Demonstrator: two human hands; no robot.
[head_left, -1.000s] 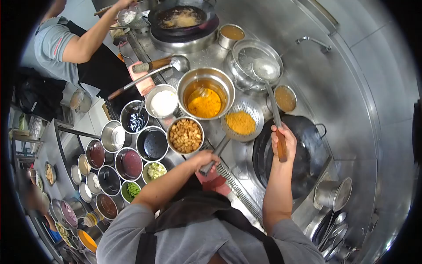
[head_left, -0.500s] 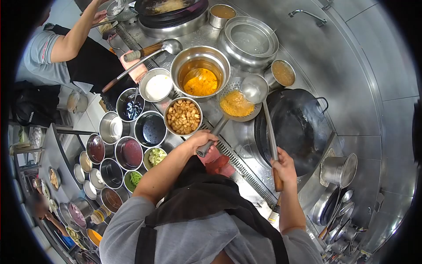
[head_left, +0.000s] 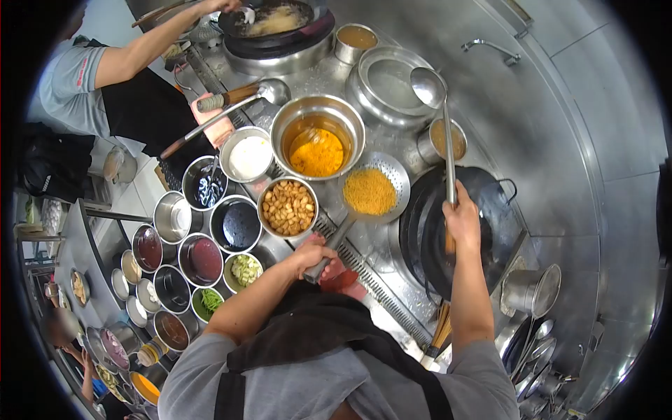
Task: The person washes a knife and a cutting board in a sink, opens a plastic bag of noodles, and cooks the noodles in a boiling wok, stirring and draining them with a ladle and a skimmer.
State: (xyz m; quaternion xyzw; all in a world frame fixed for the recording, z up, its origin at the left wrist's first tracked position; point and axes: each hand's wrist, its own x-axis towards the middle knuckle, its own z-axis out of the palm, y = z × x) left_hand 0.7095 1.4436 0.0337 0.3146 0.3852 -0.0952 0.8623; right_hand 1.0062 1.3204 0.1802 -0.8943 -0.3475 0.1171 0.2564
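Note:
My left hand (head_left: 313, 257) is wrapped round the handle of a perforated skimmer (head_left: 400, 190), which holds a mound of fine yellow-orange bits (head_left: 369, 192). The skimmer lies level beside a steel pot (head_left: 318, 106) containing clear oil and orange bits. My right hand (head_left: 463, 217) grips the wooden-ended handle of a long ladle (head_left: 428, 88). Its bowl is raised near a round steel pot with a water-like surface (head_left: 392, 78). Below my right forearm and hand sits a large black wok (head_left: 493, 245), partly hidden by them.
A bowl of browned chunks (head_left: 288, 207) stands left of the skimmer, among several sauce and vegetable containers. A second ladle (head_left: 210, 122) and a brush (head_left: 227, 98) lie farther left. Another person's arm (head_left: 129, 59) reaches over a far wok (head_left: 269, 21). A tap (head_left: 493, 49) juts from the wall.
The ladle's bowl has moved from against the skimmer up and away to the right. The skimmer has come slightly nearer to me. The other person's arm now extends over the far wok.

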